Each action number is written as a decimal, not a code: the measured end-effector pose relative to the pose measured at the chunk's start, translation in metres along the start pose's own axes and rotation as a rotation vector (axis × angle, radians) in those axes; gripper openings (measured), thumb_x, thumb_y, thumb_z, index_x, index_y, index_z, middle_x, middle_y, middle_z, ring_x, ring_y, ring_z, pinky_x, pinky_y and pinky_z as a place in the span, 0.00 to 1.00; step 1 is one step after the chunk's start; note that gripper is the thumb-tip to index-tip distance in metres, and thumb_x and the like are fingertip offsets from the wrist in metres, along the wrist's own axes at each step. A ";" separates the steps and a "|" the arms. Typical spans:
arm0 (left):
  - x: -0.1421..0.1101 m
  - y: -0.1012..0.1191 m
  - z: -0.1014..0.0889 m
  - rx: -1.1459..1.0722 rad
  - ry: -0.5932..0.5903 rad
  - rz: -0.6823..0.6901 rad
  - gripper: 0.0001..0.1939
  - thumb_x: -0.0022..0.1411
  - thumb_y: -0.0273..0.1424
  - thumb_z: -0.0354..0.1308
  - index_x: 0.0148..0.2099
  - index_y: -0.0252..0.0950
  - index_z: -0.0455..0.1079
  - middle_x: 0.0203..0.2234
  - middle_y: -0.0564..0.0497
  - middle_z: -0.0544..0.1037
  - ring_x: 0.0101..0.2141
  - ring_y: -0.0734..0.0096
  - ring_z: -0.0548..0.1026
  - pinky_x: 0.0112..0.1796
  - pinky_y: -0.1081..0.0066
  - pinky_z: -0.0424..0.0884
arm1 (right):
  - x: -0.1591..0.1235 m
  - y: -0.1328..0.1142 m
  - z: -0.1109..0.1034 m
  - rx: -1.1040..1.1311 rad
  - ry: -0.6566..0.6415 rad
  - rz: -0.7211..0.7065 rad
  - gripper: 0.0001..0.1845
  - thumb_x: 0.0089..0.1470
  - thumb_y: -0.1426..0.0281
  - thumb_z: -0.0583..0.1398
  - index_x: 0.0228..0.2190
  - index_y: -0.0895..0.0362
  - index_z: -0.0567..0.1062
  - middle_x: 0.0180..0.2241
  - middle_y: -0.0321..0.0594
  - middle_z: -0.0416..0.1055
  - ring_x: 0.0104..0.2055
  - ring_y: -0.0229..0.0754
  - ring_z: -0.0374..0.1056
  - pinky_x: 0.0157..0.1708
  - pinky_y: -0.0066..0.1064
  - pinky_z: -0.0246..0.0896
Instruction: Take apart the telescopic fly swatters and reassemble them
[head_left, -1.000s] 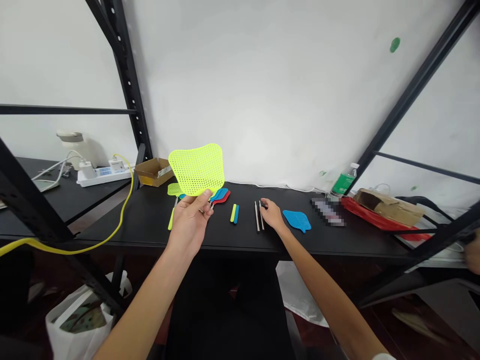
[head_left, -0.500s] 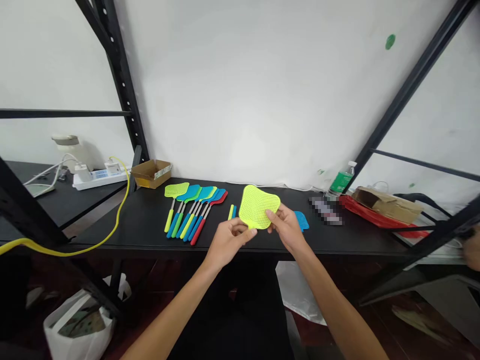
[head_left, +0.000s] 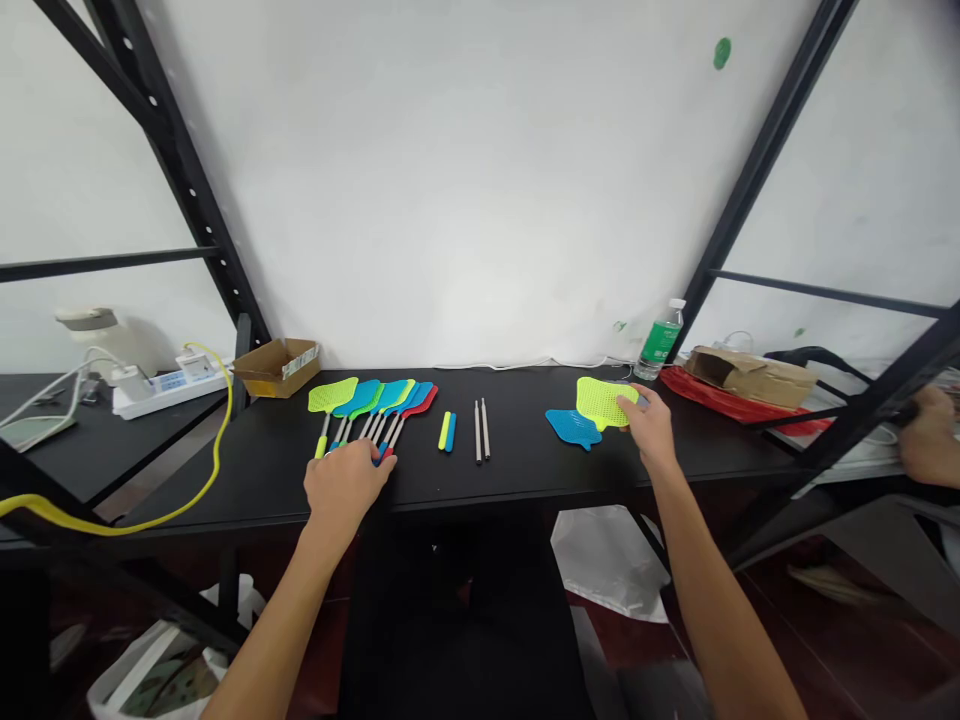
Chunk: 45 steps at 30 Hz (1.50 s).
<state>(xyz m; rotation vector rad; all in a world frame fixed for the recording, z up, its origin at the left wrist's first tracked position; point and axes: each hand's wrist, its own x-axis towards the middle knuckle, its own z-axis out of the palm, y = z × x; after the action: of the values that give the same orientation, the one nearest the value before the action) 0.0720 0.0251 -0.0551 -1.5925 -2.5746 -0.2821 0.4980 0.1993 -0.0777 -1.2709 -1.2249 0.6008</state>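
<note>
Pinching the yellow mesh head (head_left: 600,402), the right hand (head_left: 652,430) needs a level hold. The left hand (head_left: 345,482) curls over swatter handles (head_left: 321,446), grip unclear.

White wall (head_left: 480,180), black desk (head_left: 510,480)

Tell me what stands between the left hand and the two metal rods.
The loose yellow grip and blue grip lie side by side between the left hand and the rods. Both lie flat on the table, so the hand could probably pass over them.
</note>
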 end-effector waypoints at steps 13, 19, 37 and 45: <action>-0.010 0.015 0.003 0.112 0.063 0.057 0.21 0.65 0.42 0.48 0.36 0.34 0.76 0.30 0.40 0.80 0.35 0.49 0.78 0.34 0.62 0.65 | -0.014 0.019 0.027 -0.717 -0.098 -0.204 0.21 0.57 0.63 0.56 0.49 0.57 0.75 0.48 0.49 0.73 0.49 0.53 0.69 0.47 0.40 0.62; -0.013 0.020 0.002 0.073 0.087 0.055 0.21 0.68 0.40 0.43 0.36 0.37 0.76 0.33 0.42 0.80 0.33 0.51 0.78 0.26 0.67 0.59 | -0.013 0.016 0.027 -0.641 -0.053 -0.238 0.19 0.56 0.63 0.57 0.46 0.57 0.77 0.47 0.49 0.74 0.45 0.52 0.70 0.45 0.40 0.63; -0.070 0.097 0.001 -0.358 0.045 0.415 0.16 0.73 0.38 0.40 0.56 0.39 0.60 0.38 0.46 0.80 0.35 0.57 0.80 0.30 0.69 0.62 | -0.128 -0.101 0.100 0.899 -0.582 0.312 0.25 0.50 0.51 0.66 0.43 0.53 0.72 0.34 0.41 0.77 0.34 0.43 0.72 0.31 0.32 0.65; -0.100 0.127 0.015 -0.558 -0.189 0.545 0.16 0.74 0.41 0.36 0.45 0.40 0.61 0.24 0.51 0.70 0.23 0.64 0.71 0.25 0.70 0.53 | -0.143 -0.111 0.096 1.139 -0.356 0.793 0.18 0.54 0.58 0.66 0.28 0.53 0.64 0.13 0.20 0.36 0.15 0.30 0.30 0.13 0.25 0.32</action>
<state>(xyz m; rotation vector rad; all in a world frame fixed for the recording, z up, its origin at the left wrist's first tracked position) 0.2310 -0.0043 -0.0745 -2.5326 -2.1541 -0.8821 0.3363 0.0799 -0.0395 -0.5931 -0.3804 1.8339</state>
